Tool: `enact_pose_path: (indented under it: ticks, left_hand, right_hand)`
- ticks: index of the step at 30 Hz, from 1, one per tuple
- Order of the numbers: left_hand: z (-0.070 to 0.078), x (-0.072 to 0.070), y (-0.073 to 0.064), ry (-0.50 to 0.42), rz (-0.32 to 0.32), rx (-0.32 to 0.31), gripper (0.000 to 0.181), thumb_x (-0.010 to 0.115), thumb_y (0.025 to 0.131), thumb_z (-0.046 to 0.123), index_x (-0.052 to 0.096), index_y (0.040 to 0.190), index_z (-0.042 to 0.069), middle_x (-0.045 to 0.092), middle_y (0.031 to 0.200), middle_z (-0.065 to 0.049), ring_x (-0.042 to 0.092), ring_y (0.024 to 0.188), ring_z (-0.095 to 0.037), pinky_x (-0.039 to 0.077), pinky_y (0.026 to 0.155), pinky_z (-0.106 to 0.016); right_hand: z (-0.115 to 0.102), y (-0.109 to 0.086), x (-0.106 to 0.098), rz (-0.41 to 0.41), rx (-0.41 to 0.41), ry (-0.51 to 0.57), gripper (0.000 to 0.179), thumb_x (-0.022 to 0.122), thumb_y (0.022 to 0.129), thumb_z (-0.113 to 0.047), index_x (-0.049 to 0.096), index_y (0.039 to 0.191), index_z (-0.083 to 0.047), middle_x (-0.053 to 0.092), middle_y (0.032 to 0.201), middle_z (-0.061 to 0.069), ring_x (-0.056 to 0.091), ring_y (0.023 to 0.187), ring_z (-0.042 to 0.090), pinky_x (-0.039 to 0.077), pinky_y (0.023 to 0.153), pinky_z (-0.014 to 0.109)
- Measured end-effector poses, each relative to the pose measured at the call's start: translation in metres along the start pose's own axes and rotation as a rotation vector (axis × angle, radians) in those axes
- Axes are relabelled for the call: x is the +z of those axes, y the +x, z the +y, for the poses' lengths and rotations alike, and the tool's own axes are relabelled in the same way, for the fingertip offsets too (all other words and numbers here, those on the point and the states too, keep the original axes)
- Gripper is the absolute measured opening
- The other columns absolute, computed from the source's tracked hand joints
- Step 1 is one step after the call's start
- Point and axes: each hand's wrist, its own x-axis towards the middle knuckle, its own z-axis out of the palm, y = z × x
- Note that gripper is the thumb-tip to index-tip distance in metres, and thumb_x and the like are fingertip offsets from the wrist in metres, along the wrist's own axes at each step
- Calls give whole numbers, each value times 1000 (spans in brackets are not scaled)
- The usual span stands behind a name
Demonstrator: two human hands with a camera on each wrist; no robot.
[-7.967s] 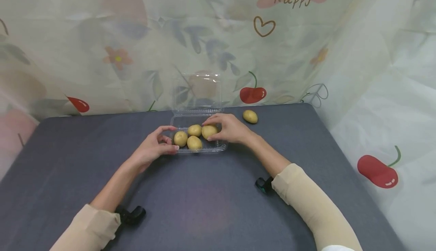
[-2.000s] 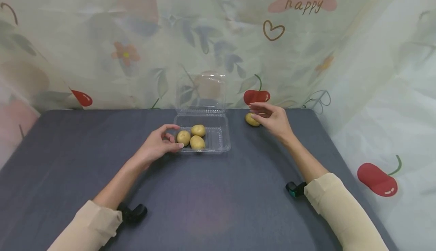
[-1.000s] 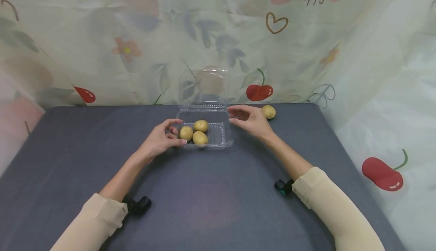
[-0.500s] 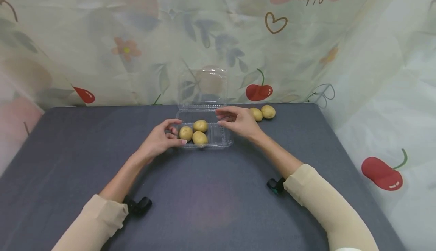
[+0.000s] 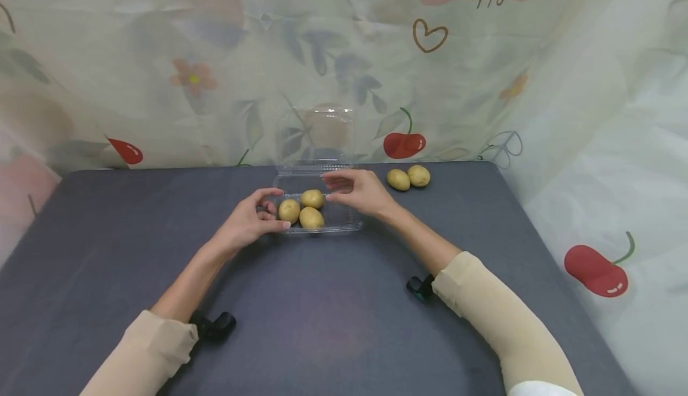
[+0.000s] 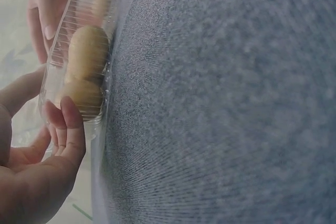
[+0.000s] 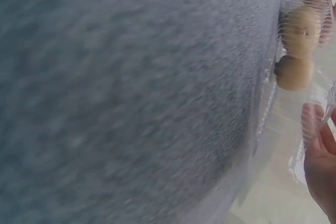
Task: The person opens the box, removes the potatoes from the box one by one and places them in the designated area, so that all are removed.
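Observation:
A clear plastic clamshell box [image 5: 344, 227] stands on the table with its lid [image 5: 317, 139] raised at the back. Three potatoes lie in its left half: one at the left [image 5: 289, 211], another behind [image 5: 312, 199], a third in front [image 5: 311, 218]. My left hand [image 5: 244, 220] grips the box's left end, thumb at the front corner. Over the box's right half is my right hand [image 5: 360, 190], its fingers extended and holding nothing, tips close to the rear potato. In the right wrist view, that hand [image 7: 321, 166] shows beside the clear wall.
Two more potatoes, one left [image 5: 398, 180] and one right [image 5: 418, 175], lie side by side at the table's back right. A dark cloth covers the table [image 5: 333, 312]. Behind it hangs a printed curtain [image 5: 226, 85].
A potato once held by my right hand in the box now lies on the table beside the other one. My right hand has since moved left, back over the box. My left hand stays put.

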Motion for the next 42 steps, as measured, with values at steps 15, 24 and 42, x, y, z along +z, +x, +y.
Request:
enact_pose_path:
  ticks: [15,24,42]
  left_hand:
    - [2,-4,2,19,-32,-22,75,76,89,14,34,151,9,45,110,-16,56,79,-24,45,70,-37]
    - [1,-3,2,5,-40,-17,76,78,88,16,35,151,10,45,110,-16,57,81,-25,44,69,-37]
    - [0,-4,2,5,-29,-27,76,78,88,15,35,150,9,46,107,-16,55,79,-26,44,68,-36]
  right_hand:
    - [-12,22,12,-92,120,-133,47,79,87,-24,66,130,-9,67,126,9,63,116,19,51,94,33]
    - [-14,27,23,-112,186,-210,45,78,88,-28,68,128,-11,69,121,3,63,114,16,50,95,33]
    - [-14,33,32,-148,226,-324,38,76,89,-31,71,125,-19,72,113,-2,64,102,13,50,86,31]
